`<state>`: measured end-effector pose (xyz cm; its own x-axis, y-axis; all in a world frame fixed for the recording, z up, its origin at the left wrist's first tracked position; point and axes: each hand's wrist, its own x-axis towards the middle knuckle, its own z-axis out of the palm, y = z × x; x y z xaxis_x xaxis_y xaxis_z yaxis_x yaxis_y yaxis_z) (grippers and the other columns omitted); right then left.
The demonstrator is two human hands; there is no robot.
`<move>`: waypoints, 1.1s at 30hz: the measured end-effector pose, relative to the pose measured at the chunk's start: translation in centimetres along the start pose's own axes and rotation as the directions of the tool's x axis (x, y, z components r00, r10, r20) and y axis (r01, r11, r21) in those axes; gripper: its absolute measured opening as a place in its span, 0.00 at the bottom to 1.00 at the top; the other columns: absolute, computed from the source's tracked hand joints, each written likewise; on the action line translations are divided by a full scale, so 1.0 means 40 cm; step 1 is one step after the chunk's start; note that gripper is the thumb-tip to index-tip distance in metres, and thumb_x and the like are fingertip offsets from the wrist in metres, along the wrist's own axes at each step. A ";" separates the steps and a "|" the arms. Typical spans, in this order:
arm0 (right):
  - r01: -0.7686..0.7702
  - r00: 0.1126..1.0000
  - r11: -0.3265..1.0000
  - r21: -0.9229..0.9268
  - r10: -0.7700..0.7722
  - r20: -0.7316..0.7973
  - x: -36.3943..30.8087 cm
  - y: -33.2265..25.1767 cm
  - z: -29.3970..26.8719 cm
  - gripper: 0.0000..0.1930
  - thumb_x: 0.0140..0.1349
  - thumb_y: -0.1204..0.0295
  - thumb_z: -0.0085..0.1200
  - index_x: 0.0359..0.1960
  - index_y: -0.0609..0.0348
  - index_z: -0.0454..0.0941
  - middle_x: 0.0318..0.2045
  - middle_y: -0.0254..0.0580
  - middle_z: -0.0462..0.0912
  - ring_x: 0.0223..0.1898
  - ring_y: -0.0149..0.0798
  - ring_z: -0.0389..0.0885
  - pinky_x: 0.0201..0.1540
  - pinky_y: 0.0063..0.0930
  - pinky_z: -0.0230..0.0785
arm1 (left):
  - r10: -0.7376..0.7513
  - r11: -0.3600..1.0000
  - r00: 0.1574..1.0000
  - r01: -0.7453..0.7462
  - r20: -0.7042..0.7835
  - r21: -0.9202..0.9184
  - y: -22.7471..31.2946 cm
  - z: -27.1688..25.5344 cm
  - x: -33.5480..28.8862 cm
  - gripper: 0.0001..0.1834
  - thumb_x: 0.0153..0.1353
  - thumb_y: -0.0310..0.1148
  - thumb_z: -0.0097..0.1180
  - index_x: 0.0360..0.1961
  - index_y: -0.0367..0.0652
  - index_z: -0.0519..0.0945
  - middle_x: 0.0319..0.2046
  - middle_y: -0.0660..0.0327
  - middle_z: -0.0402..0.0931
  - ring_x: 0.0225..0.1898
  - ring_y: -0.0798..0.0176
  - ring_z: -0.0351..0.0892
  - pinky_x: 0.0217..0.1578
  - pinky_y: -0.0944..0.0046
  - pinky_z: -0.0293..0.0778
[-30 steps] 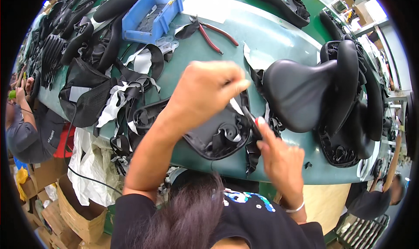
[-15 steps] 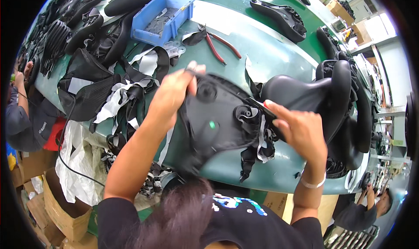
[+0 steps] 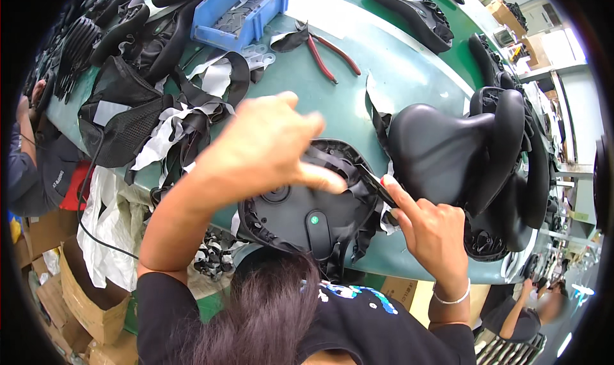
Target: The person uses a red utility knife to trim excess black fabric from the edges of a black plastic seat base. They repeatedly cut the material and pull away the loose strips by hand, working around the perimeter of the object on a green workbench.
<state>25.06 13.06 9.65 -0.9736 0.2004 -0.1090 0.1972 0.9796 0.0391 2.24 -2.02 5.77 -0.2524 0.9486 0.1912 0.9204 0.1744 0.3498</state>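
Observation:
A black bicycle saddle (image 3: 288, 217) lies underside up in front of me, its plastic base showing a small green dot and its cover edge folded over the rim. Above its far edge is my left hand (image 3: 272, 144), blurred, with thumb and fingers apart and nothing seen in it. My right hand (image 3: 435, 234) grips a slim black cutting knife (image 3: 377, 185) with a red spot near the thumb; its tip is at the saddle's right rim. Under that hand, black and white trimmings are partly hidden. A finished-looking black saddle (image 3: 428, 147) sits just to the right.
Red-handled pliers (image 3: 323, 58) and a blue bin (image 3: 240, 20) stand at the back. Cover scraps (image 3: 173, 125) are heaped on the left. More saddles (image 3: 511, 154) are stacked at right, another saddle (image 3: 416, 20) farther back. Cartons (image 3: 93, 295) sit on the floor; co-workers are at both sides.
The saddle has come down and turned, lying nearer me. My left hand has let go of its far edge and opened above it. My right hand still holds the knife at the rim.

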 end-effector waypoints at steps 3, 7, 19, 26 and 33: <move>-0.009 1.000 0.998 0.069 0.009 -0.011 -0.016 0.015 0.031 0.26 0.57 0.68 0.58 0.60 0.42 0.71 0.13 0.37 0.69 0.14 0.41 0.69 0.20 0.35 0.58 | 0.054 0.727 0.961 0.149 0.272 -0.671 0.019 0.041 0.026 0.17 0.50 0.45 0.66 0.25 0.39 0.81 0.21 0.62 0.71 0.28 0.63 0.72 0.32 0.64 0.67; -0.185 0.983 0.950 0.253 0.175 0.061 -0.100 -0.038 0.062 0.27 0.58 0.71 0.57 0.61 0.49 0.70 0.25 0.44 0.81 0.20 0.46 0.76 0.23 0.36 0.63 | -0.445 -0.052 0.890 -0.136 -0.099 -0.989 -0.009 0.059 0.015 0.10 0.56 0.28 0.51 0.24 0.35 0.81 0.27 0.62 0.81 0.27 0.70 0.71 0.34 0.71 0.65; -0.196 0.791 0.576 0.794 0.572 -0.219 -0.058 0.043 0.087 0.17 0.59 0.75 0.56 0.51 0.62 0.75 0.28 0.37 0.78 0.23 0.25 0.70 0.26 0.20 0.66 | -0.400 0.666 0.776 0.611 0.487 -0.428 -0.086 0.087 -0.039 0.26 0.56 0.51 0.62 0.38 0.34 0.81 0.30 0.60 0.80 0.34 0.66 0.76 0.40 0.64 0.72; 0.039 0.633 0.435 0.900 0.686 -0.359 0.469 0.299 -0.020 0.10 0.55 0.69 0.61 0.33 0.60 0.74 0.24 0.32 0.72 0.24 0.26 0.67 0.29 0.24 0.64 | -0.662 0.514 0.690 0.135 -0.292 -0.847 -0.181 0.074 0.123 0.16 0.69 0.39 0.46 0.32 0.38 0.79 0.31 0.62 0.78 0.34 0.65 0.76 0.36 0.63 0.73; 0.002 0.311 -0.002 1.000 0.950 0.001 0.812 0.788 0.297 0.12 0.53 0.73 0.62 0.35 0.63 0.72 0.24 0.39 0.73 0.28 0.36 0.75 0.32 0.33 0.72 | 0.258 0.563 0.921 0.103 0.293 -0.820 -0.091 0.044 0.078 0.12 0.60 0.35 0.60 0.42 0.40 0.81 0.34 0.59 0.81 0.31 0.66 0.80 0.31 0.66 0.75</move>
<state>1.01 50.65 -4.48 -0.1155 0.9933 0.0019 0.1123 0.0149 -0.9936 -1.36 0.76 3.46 0.0929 0.9957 -0.0020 0.2474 -0.0211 0.9687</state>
